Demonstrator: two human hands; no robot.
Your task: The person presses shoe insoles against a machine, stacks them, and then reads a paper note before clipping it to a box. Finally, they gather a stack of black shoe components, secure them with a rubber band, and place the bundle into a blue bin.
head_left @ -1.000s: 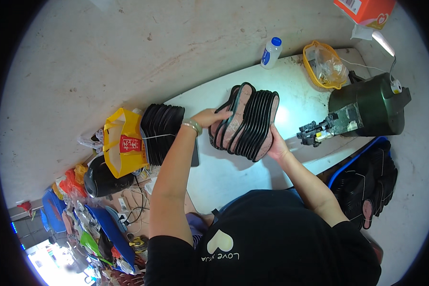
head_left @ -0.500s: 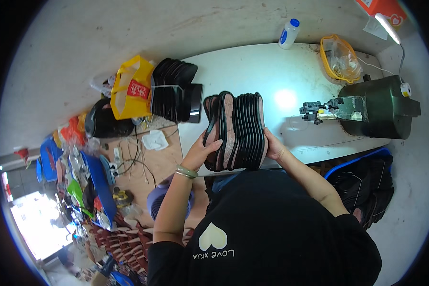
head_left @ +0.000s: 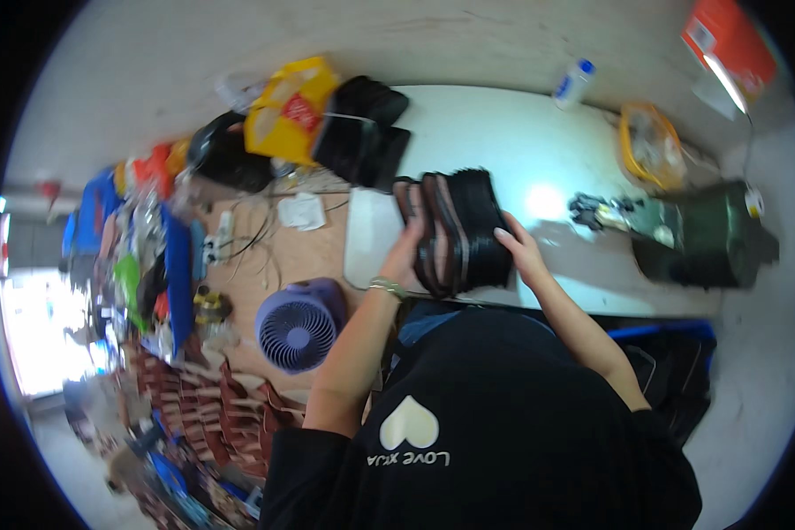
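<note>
I press my left hand [head_left: 408,252] and my right hand [head_left: 519,252] against both sides of the stack of black soles [head_left: 458,231], fingers curled around it so the pieces stay together, at the near edge of the white table [head_left: 521,141], beside the green machine [head_left: 702,238].

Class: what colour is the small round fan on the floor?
Lavender purple fan, head view.
</note>
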